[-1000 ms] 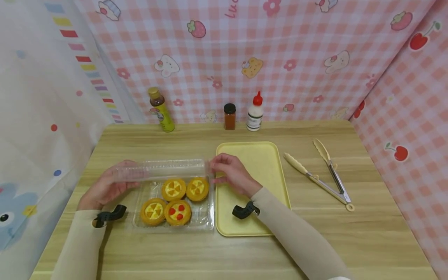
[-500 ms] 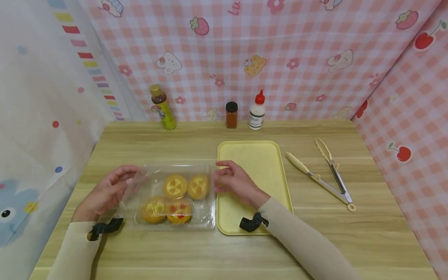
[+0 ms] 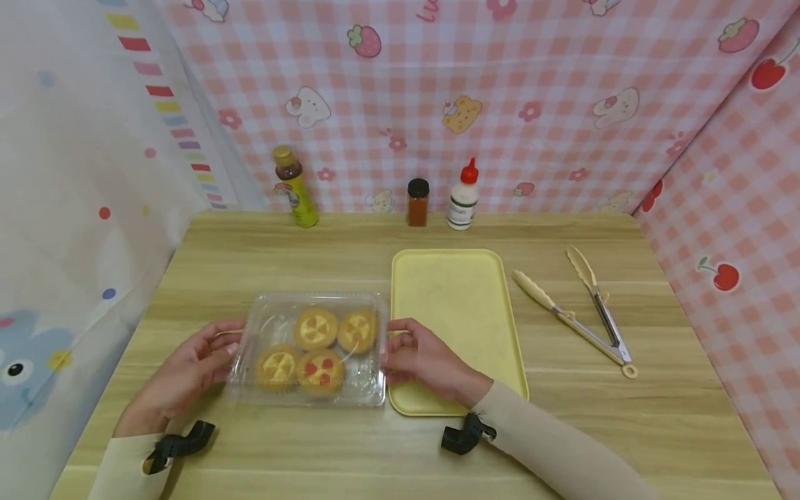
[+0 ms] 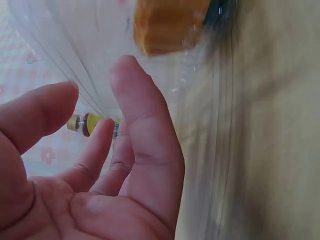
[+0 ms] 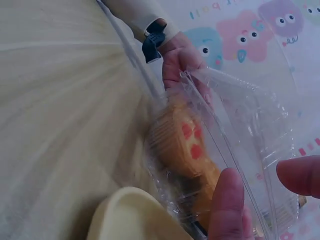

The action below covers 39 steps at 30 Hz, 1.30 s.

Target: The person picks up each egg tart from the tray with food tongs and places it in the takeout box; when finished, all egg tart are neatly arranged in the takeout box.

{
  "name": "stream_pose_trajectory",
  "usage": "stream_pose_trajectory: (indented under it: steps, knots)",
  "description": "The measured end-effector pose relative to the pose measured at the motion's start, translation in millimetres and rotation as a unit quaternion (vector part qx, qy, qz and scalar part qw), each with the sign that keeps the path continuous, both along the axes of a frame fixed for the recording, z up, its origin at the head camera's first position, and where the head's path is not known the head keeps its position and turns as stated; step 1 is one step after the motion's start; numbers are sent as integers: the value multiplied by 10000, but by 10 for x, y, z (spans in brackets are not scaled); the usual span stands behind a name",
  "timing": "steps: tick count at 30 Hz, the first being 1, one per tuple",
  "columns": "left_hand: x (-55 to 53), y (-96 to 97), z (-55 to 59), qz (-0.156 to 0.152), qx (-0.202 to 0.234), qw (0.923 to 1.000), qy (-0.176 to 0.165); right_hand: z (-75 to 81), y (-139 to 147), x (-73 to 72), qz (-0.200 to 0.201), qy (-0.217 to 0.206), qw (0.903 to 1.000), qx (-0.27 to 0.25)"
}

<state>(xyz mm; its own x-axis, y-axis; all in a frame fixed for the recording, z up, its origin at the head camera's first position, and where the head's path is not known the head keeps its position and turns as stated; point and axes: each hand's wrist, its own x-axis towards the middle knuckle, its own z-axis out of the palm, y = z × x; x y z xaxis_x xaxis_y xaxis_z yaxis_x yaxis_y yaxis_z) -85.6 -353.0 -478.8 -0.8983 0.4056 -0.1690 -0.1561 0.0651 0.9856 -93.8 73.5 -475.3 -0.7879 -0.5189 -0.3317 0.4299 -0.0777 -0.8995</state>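
A clear plastic clamshell box (image 3: 250,347) lies on the table with its lid down over the base. Through the lid show several round tarts (image 3: 316,328), one topped with red pieces (image 3: 321,371). My left hand (image 3: 187,371) is at the box's left side, fingers loosely extended near its wall; the left wrist view has the thumb apart from the fingers (image 4: 150,135). At the right side is my right hand (image 3: 431,364), partly over the yellow tray (image 3: 462,292). In the right wrist view its thumb (image 5: 302,175) and forefinger stand apart beside the box rim.
Beige-tipped tongs (image 3: 584,319) lie spread at the right of the tray. Along the back edge stand a yellow-green bottle (image 3: 302,201), a black-capped spice jar (image 3: 418,205) and a white bottle with a red nozzle (image 3: 462,201). A pink checked cloth (image 3: 375,90) hangs behind.
The lid, raised and held a second ago, has swung down toward me over the tarts. Both hands have let go of it and moved lower along the box's sides.
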Motion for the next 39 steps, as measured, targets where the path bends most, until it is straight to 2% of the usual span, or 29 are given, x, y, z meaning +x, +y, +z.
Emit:
stream_pose_trajectory:
  steps: [3, 8, 15, 21, 24, 31, 39]
  knots:
    - [120, -2, 18, -57, 16, 9999, -142, -8, 2, 56, 56, -36, 10000, -4]
    - [288, -20, 37, -196, 336, 9988, -312, -13, 15, 144, 182, -49, 9998, -31]
    - [418, -31, 55, -303, 536, 9969, -491, -25, 41, 235, 463, -56, 9987, -187]
    - [462, -28, 39, -544, 1099, 9888, -845, -48, 33, 286, 710, -137, 9971, -227]
    - [475, -25, 32, -601, 1235, 9859, -952, -60, 22, 298, 788, -114, 9967, -159]
    - [452, 7, 17, -720, 1268, 9838, -1038, -71, -24, 294, 856, -94, 9961, -173]
    - [424, 21, 26, -638, 1128, 9878, -869, -77, -61, 282, 828, 2, 9965, -119]
